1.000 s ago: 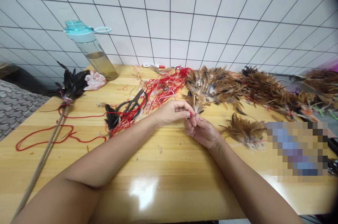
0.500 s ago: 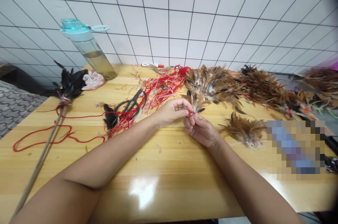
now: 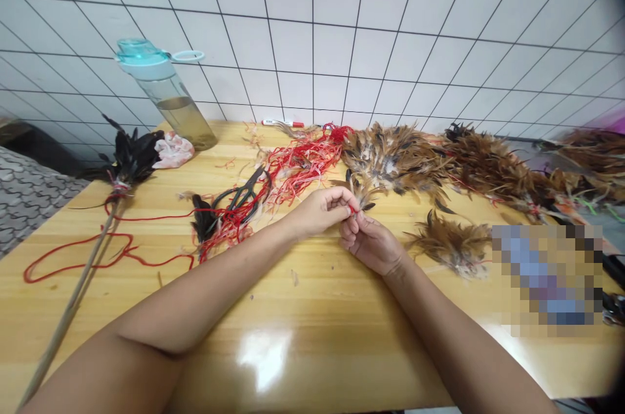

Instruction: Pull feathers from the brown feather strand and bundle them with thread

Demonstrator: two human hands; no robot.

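My left hand and my right hand meet above the middle of the table. Both pinch a short bit of red string between their fingertips. Just beyond the fingers is a small tuft of brown and black feathers, its base partly covered by the hands. Left of my hands lie black scissors among tangled red strings. A brown feather bundle rests to the right of my right hand.
Brown feather piles line the back of the table along the tiled wall. A water bottle stands back left, beside a crumpled tissue. A stick with black feathers crosses the left side. A red-capped marker lies behind.
Less of the red string shows between my fingertips, and my fingers sit slightly closer together. The whole view has shifted a little; the other things lie as before.
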